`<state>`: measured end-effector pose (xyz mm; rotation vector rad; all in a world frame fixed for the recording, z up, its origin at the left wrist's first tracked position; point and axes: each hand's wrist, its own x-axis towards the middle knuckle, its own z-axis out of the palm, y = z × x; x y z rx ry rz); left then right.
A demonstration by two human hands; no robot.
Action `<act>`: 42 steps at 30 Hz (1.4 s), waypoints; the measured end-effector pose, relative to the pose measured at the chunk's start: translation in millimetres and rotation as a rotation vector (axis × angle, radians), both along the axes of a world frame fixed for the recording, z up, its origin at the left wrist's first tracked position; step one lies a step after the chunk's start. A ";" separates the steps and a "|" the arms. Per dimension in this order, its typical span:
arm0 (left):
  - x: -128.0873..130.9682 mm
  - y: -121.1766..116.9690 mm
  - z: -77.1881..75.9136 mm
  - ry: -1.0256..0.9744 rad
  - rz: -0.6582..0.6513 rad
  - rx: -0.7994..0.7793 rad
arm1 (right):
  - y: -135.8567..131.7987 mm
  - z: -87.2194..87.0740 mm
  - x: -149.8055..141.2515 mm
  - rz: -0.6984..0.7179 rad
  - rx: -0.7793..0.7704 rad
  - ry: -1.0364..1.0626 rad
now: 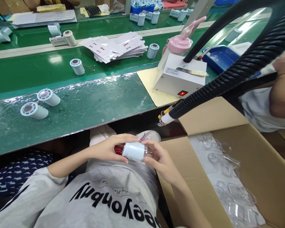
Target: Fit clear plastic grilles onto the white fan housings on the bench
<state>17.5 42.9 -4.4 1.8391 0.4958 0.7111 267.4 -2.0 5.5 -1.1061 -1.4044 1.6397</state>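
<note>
Over my lap, below the bench edge, both hands close on a small white cylinder (133,151) with thin red wires at its far end. My left hand (109,148) wraps its fingers round the left end, and something red shows under its fingers. My right hand (158,158) grips the right end, where a clear part sits. An open cardboard box (263,164) just right of my hands holds several clear plastic pieces (224,177) on plastic film.
Two more white cylinders (48,97) (33,110) lie on the green bench at left, others further back. A white machine (180,76), black corrugated hose (228,76), pink bottle (179,42) and card stack (116,47) stand beyond. Another person's arm (281,95) is at right.
</note>
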 end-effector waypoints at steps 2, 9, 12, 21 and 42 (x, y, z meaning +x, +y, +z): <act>-0.3 -0.2 0.5 0.002 -0.002 -0.003 | 0.9 -1.0 -1.0 -0.007 -0.052 0.023; -1.2 -0.6 1.7 -0.004 -0.012 -0.005 | 4.0 -4.2 -8.0 -0.014 -0.250 0.150; -1.9 -1.2 0.2 0.008 -0.015 -0.005 | 3.6 -7.8 -10.4 -0.037 -0.317 0.142; -2.2 -2.6 1.5 0.003 -0.019 0.034 | -3.0 -4.0 -11.4 -0.039 -0.110 0.108; -3.8 -8.0 11.0 -0.002 -0.050 0.031 | -8.5 2.4 -16.8 -0.005 -0.415 0.173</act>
